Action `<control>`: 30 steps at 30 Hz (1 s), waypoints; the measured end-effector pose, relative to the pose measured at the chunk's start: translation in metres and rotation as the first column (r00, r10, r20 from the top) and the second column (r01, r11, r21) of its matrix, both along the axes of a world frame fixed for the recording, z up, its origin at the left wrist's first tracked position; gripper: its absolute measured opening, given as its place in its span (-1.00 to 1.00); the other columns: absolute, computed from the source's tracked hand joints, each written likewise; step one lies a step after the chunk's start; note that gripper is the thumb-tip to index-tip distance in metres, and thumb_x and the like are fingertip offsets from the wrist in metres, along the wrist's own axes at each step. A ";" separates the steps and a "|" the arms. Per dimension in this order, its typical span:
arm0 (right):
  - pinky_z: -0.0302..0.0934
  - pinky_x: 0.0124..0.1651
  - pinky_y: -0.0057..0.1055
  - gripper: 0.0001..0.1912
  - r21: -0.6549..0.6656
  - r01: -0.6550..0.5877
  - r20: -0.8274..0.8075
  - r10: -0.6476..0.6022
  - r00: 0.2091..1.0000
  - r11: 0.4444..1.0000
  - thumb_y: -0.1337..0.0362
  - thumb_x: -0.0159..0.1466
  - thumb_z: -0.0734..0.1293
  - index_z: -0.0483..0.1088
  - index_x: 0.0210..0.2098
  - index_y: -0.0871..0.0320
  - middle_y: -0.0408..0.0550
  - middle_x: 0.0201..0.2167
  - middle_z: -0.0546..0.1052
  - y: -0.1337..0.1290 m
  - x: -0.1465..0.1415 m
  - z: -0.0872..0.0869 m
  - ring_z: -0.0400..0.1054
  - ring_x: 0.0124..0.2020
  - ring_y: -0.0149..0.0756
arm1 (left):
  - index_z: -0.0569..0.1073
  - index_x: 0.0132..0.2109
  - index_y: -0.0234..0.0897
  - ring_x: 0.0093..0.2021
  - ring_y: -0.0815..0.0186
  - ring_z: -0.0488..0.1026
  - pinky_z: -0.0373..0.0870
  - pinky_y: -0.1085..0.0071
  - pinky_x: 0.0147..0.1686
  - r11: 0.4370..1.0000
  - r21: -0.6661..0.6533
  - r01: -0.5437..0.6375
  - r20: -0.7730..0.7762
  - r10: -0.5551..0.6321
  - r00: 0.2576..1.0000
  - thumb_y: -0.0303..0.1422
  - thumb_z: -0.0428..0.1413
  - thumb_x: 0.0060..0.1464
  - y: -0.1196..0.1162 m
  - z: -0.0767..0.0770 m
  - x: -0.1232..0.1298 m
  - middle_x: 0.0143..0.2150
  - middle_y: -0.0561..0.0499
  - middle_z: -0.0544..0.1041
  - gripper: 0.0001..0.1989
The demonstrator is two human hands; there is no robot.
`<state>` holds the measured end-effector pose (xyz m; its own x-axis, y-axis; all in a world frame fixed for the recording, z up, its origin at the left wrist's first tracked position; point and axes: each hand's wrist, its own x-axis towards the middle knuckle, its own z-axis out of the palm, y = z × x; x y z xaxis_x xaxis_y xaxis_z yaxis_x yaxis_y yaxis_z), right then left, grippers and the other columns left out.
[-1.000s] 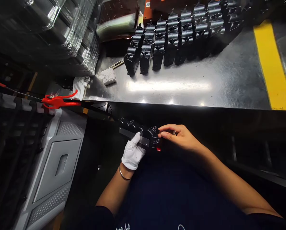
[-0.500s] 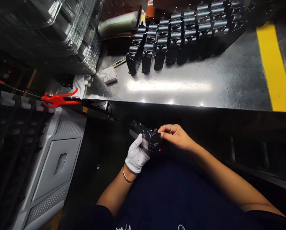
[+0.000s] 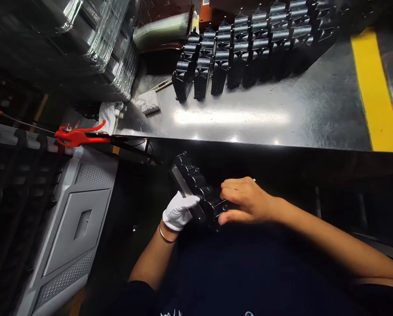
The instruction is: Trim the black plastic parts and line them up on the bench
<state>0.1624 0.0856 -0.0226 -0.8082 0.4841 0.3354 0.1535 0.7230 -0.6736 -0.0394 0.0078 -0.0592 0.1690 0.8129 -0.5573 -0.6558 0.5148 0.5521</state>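
My left hand (image 3: pixel 179 211), in a white glove, grips a long black moulded part (image 3: pixel 196 180) by its flat side, thumb on top. The part has rounded ribs, small round bosses and a smooth flat strip along one side. It is tilted, with its far end pointing up and left. My bare right hand (image 3: pixel 245 201) is curled at the part's near right end, thumb and fingers closed by a boss. What those fingers hold is mostly hidden; a small pale tip shows above the knuckles.
Several similar black parts (image 3: pixel 221 57) stand in rows on the metal table (image 3: pixel 232 116). A folded white pad (image 3: pixel 148 102), a red air gun (image 3: pixel 81 135) and a grey plastic crate (image 3: pixel 77 232) are at left. Wrapped stacked trays (image 3: pixel 117 66) rise behind. Yellow tape (image 3: pixel 377 92) crosses the right side.
The black part has turned, its far end rising and near end dropping. My left hand has shifted slightly left and down. My right hand has rolled over and its fingers have curled in.
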 end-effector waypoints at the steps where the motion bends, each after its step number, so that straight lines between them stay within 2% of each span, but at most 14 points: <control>1: -0.09 -0.54 -0.47 -0.45 0.014 0.022 -0.018 -0.022 1.000 1.000 -0.15 0.30 0.16 0.23 -0.59 0.16 -0.19 -0.66 0.24 0.000 -0.001 -0.002 0.08 -0.60 -0.45 | 0.55 -0.21 -0.32 -0.31 0.17 0.58 0.50 0.28 -0.19 1.000 -0.006 -0.018 -0.006 0.018 1.000 -0.40 0.35 -0.25 0.000 0.000 0.002 -0.34 -0.02 0.61 -0.64; 4: -0.15 -0.56 -0.46 -0.45 0.093 0.114 -0.061 -0.108 0.992 0.989 -0.08 0.32 0.18 0.17 -0.65 0.16 -0.21 -0.69 0.18 0.002 -0.001 -0.008 0.03 -0.63 -0.47 | 0.53 -0.15 -0.30 -0.34 0.23 0.58 0.51 0.33 -0.22 0.995 -0.041 -0.095 0.011 0.095 0.995 -0.44 0.31 -0.19 0.001 0.003 0.006 -0.33 0.01 0.62 -0.64; 7: -0.15 -0.56 -0.44 -0.47 0.167 0.182 -0.068 -0.173 0.983 0.969 -0.06 0.33 0.19 0.20 -0.64 0.15 -0.19 -0.68 0.20 0.003 -0.002 -0.011 0.05 -0.62 -0.46 | 0.53 -0.25 -0.32 -0.32 0.27 0.59 0.52 0.40 -0.21 0.984 -0.110 -0.139 0.095 0.149 0.984 -0.51 0.25 -0.09 0.001 0.007 0.010 -0.34 0.01 0.62 -0.82; 10: -0.10 -0.54 -0.44 -0.44 0.166 0.249 -0.030 -0.248 0.968 0.954 -0.11 0.33 0.12 0.24 -0.60 0.15 -0.16 -0.66 0.22 0.004 -0.004 -0.011 0.07 -0.60 -0.44 | 0.53 -0.33 -0.33 -0.29 0.31 0.59 0.50 0.43 -0.14 0.959 -0.209 -0.192 0.136 0.223 0.965 -0.55 0.16 0.01 0.002 0.011 0.014 -0.34 0.01 0.62 -0.92; 14: -0.11 -0.54 -0.42 -0.42 0.144 0.234 0.018 -0.238 0.971 0.962 -0.05 0.39 0.05 0.15 -0.65 0.13 -0.16 -0.67 0.21 0.005 -0.005 -0.012 0.06 -0.61 -0.43 | 0.55 -0.27 -0.37 -0.33 0.38 0.58 0.45 0.45 -0.04 0.905 -0.351 -0.240 0.148 0.307 0.940 -0.56 0.07 0.14 0.003 0.013 0.020 -0.36 0.00 0.62 -0.85; 18: 0.04 -0.49 -0.46 -0.56 0.019 0.275 -0.012 -0.275 0.961 0.961 0.14 0.44 0.02 0.29 -0.48 0.13 -0.13 -0.60 0.32 0.014 0.002 -0.010 0.18 -0.59 -0.43 | 0.55 -0.16 -0.37 -0.28 0.42 0.59 0.38 0.44 0.08 0.848 -0.486 -0.211 0.272 0.376 0.886 -0.52 -0.09 0.27 0.006 0.020 0.024 -0.34 0.00 0.63 -0.70; 20: 0.08 -0.47 -0.46 -0.64 0.003 0.295 0.001 -0.295 0.955 0.955 0.21 0.42 0.06 0.33 -0.42 0.14 -0.12 -0.58 0.36 0.020 0.007 -0.006 0.22 -0.57 -0.42 | 0.55 -0.16 -0.36 -0.27 0.42 0.59 0.37 0.45 0.08 0.836 -0.520 -0.178 0.328 0.387 0.862 -0.48 -0.18 0.32 0.009 0.025 0.024 -0.37 0.00 0.63 -0.62; 23: 0.05 -0.49 -0.44 -0.65 0.049 0.214 0.066 -0.217 0.974 0.976 0.18 0.39 0.12 0.38 -0.46 0.12 -0.12 -0.63 0.36 0.028 0.011 -0.001 0.22 -0.59 -0.40 | 0.55 -0.23 -0.36 -0.26 0.41 0.60 0.42 0.47 0.03 0.845 -0.517 -0.139 0.372 0.368 0.852 -0.43 -0.23 0.34 0.011 0.032 0.023 -0.40 -0.01 0.63 -0.56; 26: -0.02 -0.53 -0.42 -0.58 0.087 0.144 0.145 -0.155 0.977 0.986 0.11 0.37 0.13 0.39 -0.53 0.11 -0.12 -0.67 0.34 0.033 0.013 0.001 0.18 -0.62 -0.41 | 0.54 -0.32 -0.36 -0.33 0.43 0.60 0.47 0.56 -0.14 0.839 -0.531 -0.121 0.387 0.367 0.846 -0.41 -0.26 0.36 0.012 0.036 0.025 -0.43 0.00 0.63 -0.51; 28: -0.04 -0.54 -0.42 -0.57 0.105 0.114 0.166 -0.131 0.977 0.988 0.09 0.36 0.15 0.41 -0.53 0.12 -0.12 -0.67 0.35 0.036 0.014 0.001 0.18 -0.62 -0.41 | 0.53 -0.35 -0.35 -0.36 0.44 0.59 0.49 0.60 -0.25 0.829 -0.547 -0.112 0.391 0.371 0.842 -0.40 -0.27 0.36 0.011 0.038 0.026 -0.43 0.00 0.63 -0.49; 30: -0.05 -0.54 -0.43 -0.59 0.096 0.079 0.161 -0.094 0.982 0.992 0.09 0.36 0.16 0.42 -0.52 0.12 -0.13 -0.66 0.36 0.038 0.015 0.001 0.18 -0.62 -0.42 | 0.53 -0.35 -0.36 -0.34 0.41 0.60 0.50 0.58 -0.25 0.827 -0.554 -0.095 0.397 0.363 0.843 -0.39 -0.26 0.36 0.010 0.039 0.026 -0.42 -0.01 0.63 -0.49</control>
<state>0.1778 0.1239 -0.0219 -0.8122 0.5291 0.2457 0.3221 0.7579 -0.5673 -0.0130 0.0183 -0.0201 0.3600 0.4944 -0.7912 -0.8942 0.4247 -0.1415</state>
